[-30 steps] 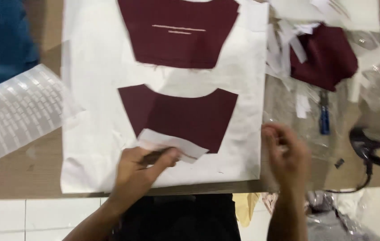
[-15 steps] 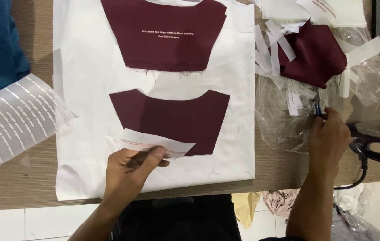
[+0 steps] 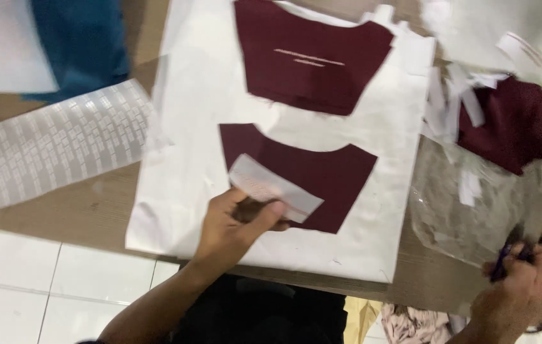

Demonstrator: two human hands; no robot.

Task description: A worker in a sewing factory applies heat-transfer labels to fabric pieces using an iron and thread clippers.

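Observation:
A white sheet [image 3: 188, 146] lies on the wooden table with two maroon fabric pieces on it. The upper piece [image 3: 312, 57] carries a thin line of pale print. My left hand [image 3: 233, 229] rests on the lower piece [image 3: 335, 175]. Its thumb and fingers pinch a small whitish strip [image 3: 274, 188] flat against the fabric. My right hand [image 3: 522, 293] is at the lower right edge, off the sheet. It is closed around a dark tool with a purple handle [image 3: 499, 264]; the tool looks like scissors, mostly hidden by the fingers.
A translucent sheet of small labels [image 3: 61, 143] lies to the left, with blue cloth [image 3: 80, 44] behind it. On the right, a maroon fabric heap [image 3: 506, 124] with white paper strips sits on crumpled clear plastic [image 3: 462, 210]. White floor tiles [image 3: 29, 280] show below the table edge.
My right hand left the sheet's lower edge, went right to the clutter and closed on the dark tool. My left hand kept holding the strip on the lower piece.

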